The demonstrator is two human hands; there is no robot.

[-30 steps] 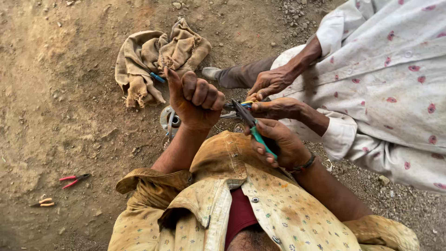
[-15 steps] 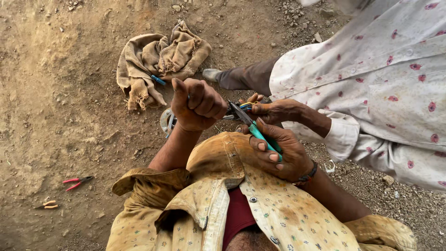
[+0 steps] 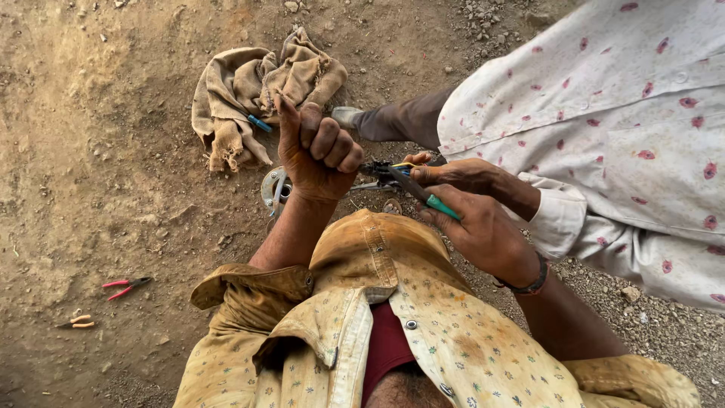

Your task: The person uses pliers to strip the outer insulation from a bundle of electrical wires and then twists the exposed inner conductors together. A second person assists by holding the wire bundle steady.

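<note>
My left hand (image 3: 317,155) is raised in the middle of the view, curled into a fist, and I see nothing in it. My right hand (image 3: 479,227) grips green-handled pliers (image 3: 427,198) whose jaws point left at a small dark part with thin wires (image 3: 381,170). Another person in a white flowered shirt (image 3: 604,128) holds that part from the right with one hand (image 3: 453,172), close against my right hand. A round metal piece (image 3: 272,189) lies on the dirt just behind my left wrist, partly hidden.
A crumpled burlap cloth (image 3: 249,87) lies on the dirt ahead with a blue-handled tool (image 3: 259,123) on it. Red-handled pliers (image 3: 124,285) and an orange-handled tool (image 3: 78,323) lie at the left. The other person's shoe (image 3: 346,115) rests beside the cloth. Gravel lies at the right.
My left fist has closed a little tighter. The other person's upper hand, seen above the part a second ago, is no longer visible. The pliers stay at the part.
</note>
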